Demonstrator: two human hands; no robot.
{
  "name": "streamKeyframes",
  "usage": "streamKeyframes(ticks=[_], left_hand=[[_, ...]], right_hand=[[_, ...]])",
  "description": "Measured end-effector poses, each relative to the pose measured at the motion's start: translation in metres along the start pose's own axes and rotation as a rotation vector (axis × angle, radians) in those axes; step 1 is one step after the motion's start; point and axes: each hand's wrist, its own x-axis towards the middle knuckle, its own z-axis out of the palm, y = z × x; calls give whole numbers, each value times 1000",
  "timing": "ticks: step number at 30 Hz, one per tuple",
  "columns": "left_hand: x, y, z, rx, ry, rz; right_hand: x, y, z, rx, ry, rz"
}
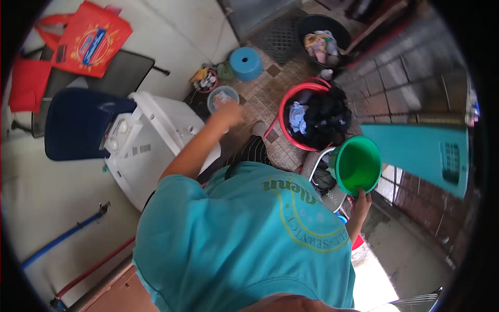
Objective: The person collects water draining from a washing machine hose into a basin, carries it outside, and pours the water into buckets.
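Taking the white washing machine [150,140] as landmark: the tiled floor [260,104] just beside it is a narrow free strip, and the left hand [231,112] reaches over it. Past this strip the red basin [286,101] full of clothes blocks the way, and a black basin [312,23] stands farther off. The blue stool [246,62] and a small grey bowl [213,99] stand at the far corner of the machine. A blue chair [78,122] closes the opposite side. The right hand [362,200] holds a green bucket [358,165], well apart from the machine, close to the brick wall [400,88].

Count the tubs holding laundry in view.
2. A red tub of dark clothes sits mid-floor by the brick wall; a black tub with light clothes sits farther back. Others may be hidden behind the person.
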Motion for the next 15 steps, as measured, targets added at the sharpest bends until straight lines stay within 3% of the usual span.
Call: streamKeyframes(ticks=[1,3,4,6,10,11,12,13,15], left_hand=[[-22,-33,-25,-60,17,-145],[-34,-106,-11,-151,111,-381],[-42,-129,4,-170,106,-407],[-49,-159,25,-164,-269,-422],[-80,-131,50,13,-405,-320],[-76,-129,65,83,-397,-396],[-68,-128,86,155,-384,-470],[-61,-152,161,162,-375,-453],[-12,-165,283,105,527,-913]], right_hand=[[8,-7,18,22,-14,3],[24,-25,60,24,-107,16],[31,-35,82,-22,-134,24],[43,-57,129,-75,-171,21],[60,-90,219,-233,-266,-28],[65,-97,238,-271,-282,-15],[68,-102,257,-265,-267,-21],[70,-107,276,-311,-291,-32],[74,-111,305,-349,-290,-42]])
